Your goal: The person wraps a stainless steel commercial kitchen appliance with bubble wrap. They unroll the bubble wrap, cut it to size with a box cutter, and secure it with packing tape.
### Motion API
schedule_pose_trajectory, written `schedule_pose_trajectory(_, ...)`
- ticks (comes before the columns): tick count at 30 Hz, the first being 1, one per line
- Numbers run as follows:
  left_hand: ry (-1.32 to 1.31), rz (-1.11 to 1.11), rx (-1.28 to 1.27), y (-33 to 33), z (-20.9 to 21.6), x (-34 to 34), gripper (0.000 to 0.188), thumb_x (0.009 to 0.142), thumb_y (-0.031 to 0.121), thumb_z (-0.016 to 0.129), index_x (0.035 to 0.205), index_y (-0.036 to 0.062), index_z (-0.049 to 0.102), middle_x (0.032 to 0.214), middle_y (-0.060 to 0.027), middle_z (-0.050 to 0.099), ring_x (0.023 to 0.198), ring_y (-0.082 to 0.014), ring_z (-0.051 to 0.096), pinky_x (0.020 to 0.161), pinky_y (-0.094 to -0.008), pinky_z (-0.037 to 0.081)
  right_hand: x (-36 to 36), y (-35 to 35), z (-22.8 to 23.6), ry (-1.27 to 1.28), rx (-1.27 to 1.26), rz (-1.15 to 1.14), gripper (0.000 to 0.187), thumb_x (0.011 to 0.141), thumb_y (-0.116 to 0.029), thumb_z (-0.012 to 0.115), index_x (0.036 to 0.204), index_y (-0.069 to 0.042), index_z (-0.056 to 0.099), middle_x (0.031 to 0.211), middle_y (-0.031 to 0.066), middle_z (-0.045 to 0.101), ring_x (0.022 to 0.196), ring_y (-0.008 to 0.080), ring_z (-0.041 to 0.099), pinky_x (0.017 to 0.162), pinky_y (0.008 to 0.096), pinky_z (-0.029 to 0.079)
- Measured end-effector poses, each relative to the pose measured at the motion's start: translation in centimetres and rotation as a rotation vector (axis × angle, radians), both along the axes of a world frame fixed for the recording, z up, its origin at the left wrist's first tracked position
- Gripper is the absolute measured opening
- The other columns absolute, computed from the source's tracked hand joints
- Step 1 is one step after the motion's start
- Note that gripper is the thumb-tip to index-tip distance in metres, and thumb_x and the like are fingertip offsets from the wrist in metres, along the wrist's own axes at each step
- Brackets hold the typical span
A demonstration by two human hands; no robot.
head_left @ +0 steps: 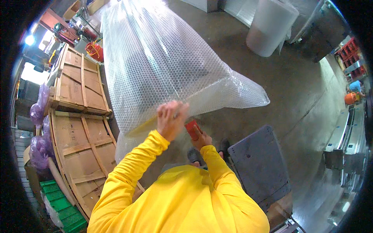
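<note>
A long, tall item wrapped in clear bubble wrap [155, 58] stands in front of me, with a loose flap of the wrap sticking out to the right. My left hand [170, 119] is at its near edge, fingers curled together and slightly blurred; what they pinch, if anything, is hidden. From beside that hand a yellowish strip, like tape [143, 127], runs left along the wrap's edge. Lower and to the right, my right hand [203, 140] is closed around a flat red object [192, 130] whose kind I cannot make out.
Wood-framed cardboard crates [83, 145] line the left side, near green plastic crates [62, 206]. A grey-topped stand [260, 163] is close at my right. A big roll of wrap [270, 29] stands at the far right. A red gas cylinder [94, 51] stands at the far left.
</note>
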State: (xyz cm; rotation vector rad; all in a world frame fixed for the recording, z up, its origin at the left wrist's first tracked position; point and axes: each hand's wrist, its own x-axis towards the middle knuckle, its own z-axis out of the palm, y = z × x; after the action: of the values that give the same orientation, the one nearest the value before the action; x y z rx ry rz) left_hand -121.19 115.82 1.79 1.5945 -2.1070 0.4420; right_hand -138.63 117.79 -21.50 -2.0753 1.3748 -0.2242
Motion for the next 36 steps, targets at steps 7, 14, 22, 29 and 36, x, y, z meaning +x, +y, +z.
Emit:
schedule_pose_trajectory(7, 1.845, 0.402, 0.583, 4.6, -18.0, -2.6, 0.026, 0.091, 0.015, 0.053, 0.114, 0.0045, 0.059, 0.113, -0.0115, 0.061, 0.101, -0.0248, 0.060, 0.083, -0.0373, 0.053, 1.6, -0.9, 0.2, -0.023, 0.005, -0.024, 0.090, 0.070, -0.043, 0.071, 0.148, -0.039, 0.026, 0.118, 0.0174, 0.061, 0.091, 0.0403, 0.065, 0.075, 0.0512, 0.054)
schedule_pose_trajectory(14, 2.589, 0.334, 0.163, -0.4, -24.5, -0.8, 0.025, 0.085, 0.007, 0.054, 0.109, -0.0005, 0.056, 0.111, -0.0138, 0.060, 0.105, -0.0293, 0.057, 0.091, -0.0416, 0.049, 3.5, -1.8, 3.4, 0.176, 0.066, 0.063, 0.072, 0.076, -0.034, 0.068, 0.142, -0.027, 0.040, 0.107, 0.0101, 0.069, 0.093, 0.0323, 0.068, 0.076, 0.0466, 0.056)
schedule_pose_trajectory(22, 2.923, 0.468, -0.088, -1.9, -22.8, -2.0, 0.027, 0.079, 0.013, 0.057, 0.104, 0.0056, 0.055, 0.111, -0.0097, 0.055, 0.109, -0.0316, 0.048, 0.105, -0.0496, 0.032, 0.9, 2.5, 1.2, 0.357, 0.164, 0.312, 0.052, 0.083, -0.039, 0.060, 0.131, -0.020, 0.050, 0.124, 0.0131, 0.061, 0.107, 0.0325, 0.063, 0.084, 0.0467, 0.053)
schedule_pose_trajectory(29, 2.294, 0.310, 0.992, 3.8, -23.1, -0.5, 0.039, 0.085, 0.041, 0.062, 0.109, 0.0108, 0.059, 0.109, -0.0050, 0.058, 0.105, -0.0217, 0.053, 0.094, -0.0415, 0.043, -7.6, 7.4, 9.4, -0.013, 0.134, -0.080, 0.082, 0.071, -0.051, 0.067, 0.145, -0.035, 0.034, 0.122, 0.0129, 0.060, 0.101, 0.0381, 0.064, 0.082, 0.0560, 0.049)
schedule_pose_trajectory(36, 1.782, 0.340, 1.390, 6.0, -13.2, -1.3, 0.043, 0.088, 0.052, 0.061, 0.109, 0.0151, 0.062, 0.102, -0.0009, 0.065, 0.091, -0.0172, 0.060, 0.076, -0.0361, 0.053, -7.9, 7.4, 10.1, -0.257, -0.102, 0.042, 0.085, 0.068, -0.041, 0.073, 0.144, -0.032, 0.038, 0.108, 0.0147, 0.063, 0.090, 0.0385, 0.066, 0.073, 0.0518, 0.053)
